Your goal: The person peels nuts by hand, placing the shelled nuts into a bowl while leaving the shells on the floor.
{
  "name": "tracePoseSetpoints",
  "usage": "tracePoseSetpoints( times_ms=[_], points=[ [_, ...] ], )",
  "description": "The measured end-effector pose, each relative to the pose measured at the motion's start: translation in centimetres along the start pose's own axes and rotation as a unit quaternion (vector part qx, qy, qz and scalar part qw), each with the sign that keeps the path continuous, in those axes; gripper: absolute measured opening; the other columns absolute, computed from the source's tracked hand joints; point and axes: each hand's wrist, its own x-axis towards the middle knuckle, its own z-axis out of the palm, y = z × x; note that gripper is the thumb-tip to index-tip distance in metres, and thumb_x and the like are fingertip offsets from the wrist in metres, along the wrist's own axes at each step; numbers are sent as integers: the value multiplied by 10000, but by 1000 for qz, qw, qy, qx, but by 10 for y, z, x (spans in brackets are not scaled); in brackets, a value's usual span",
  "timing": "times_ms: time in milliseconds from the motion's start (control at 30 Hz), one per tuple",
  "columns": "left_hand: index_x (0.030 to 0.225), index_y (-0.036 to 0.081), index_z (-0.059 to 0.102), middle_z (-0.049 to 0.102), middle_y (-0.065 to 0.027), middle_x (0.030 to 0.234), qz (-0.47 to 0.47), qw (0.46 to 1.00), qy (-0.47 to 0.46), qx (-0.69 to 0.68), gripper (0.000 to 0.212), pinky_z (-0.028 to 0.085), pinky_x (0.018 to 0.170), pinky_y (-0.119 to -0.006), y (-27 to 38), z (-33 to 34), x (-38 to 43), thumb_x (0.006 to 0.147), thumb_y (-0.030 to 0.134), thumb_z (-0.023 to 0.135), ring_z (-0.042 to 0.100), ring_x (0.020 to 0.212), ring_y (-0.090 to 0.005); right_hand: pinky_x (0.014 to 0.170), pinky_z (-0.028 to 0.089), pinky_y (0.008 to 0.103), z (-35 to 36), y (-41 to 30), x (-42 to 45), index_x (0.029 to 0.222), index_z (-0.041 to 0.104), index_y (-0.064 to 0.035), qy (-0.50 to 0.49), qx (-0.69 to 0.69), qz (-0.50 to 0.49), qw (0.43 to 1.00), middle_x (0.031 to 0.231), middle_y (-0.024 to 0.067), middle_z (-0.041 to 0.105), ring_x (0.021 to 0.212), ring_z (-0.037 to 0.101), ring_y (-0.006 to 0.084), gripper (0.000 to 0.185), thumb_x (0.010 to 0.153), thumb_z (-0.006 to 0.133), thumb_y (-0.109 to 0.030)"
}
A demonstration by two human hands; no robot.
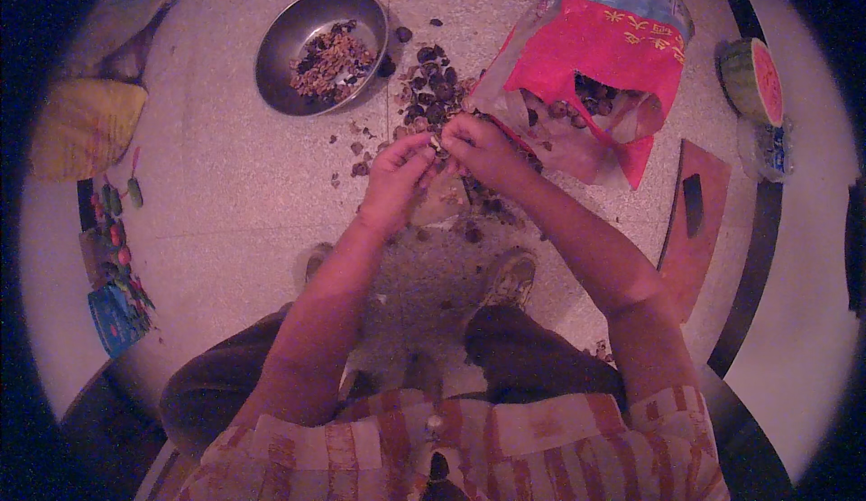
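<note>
My left hand (396, 180) and my right hand (484, 146) meet in front of me, fingertips close together. Pinched between them is a small pale-and-dark shell piece (437, 144), partly hidden by the fingers. Just beyond lies a loose heap of dark, round-shelled nuts or dried fruits (433, 85) on the speckled floor. Broken bits of shell (358, 163) are scattered left of the heap and below the hands. Up and to the left, a metal bowl (274, 88) holds brown kernels or flesh pieces (335, 61).
A red plastic bag (595, 41) with writing lies torn at right, more round shells (578, 112) inside. Farther right are a reddish-brown board (703, 230) with a dark slot and a cut watermelon (751, 81). A yellow bag (88, 129) and a blue container (115, 318) stand at left.
</note>
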Motion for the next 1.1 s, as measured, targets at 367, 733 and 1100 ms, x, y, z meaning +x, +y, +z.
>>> tracePoseSetpoints(
  times_ms=[367, 733, 1100],
  points=[
    [902, 69, 521, 528, 6, 731, -26, 997, 14, 71, 127, 355, 484, -162, 4, 3, 0, 785, 114, 499, 465, 594, -54, 452, 358, 214, 3, 17, 3, 742, 439, -56, 30, -123, -132, 983, 605, 0, 440, 515, 432, 65, 79, 793, 440, -117],
    [880, 59, 528, 503, -11, 627, -52, 998, 17, -15, 114, 282, 398, -170, 2, 5, 1, 784, 115, 497, 411, 484, -60, 469, 382, 224, -7, 18, 1, 768, 439, -76, -62, 99, 25, 993, 635, 14, 466, 515, 456, 82, 83, 804, 436, -151],
    [868, 63, 520, 510, -12, 674, -33, 999, 12, 2, 104, 298, 409, -166, -2, 3, 1, 791, 112, 471, 424, 520, -58, 461, 404, 237, -3, 23, 0, 745, 427, -54, 57, 96, 23, 993, 674, 36, 467, 527, 475, 108, 79, 787, 450, -118]
  ],
)
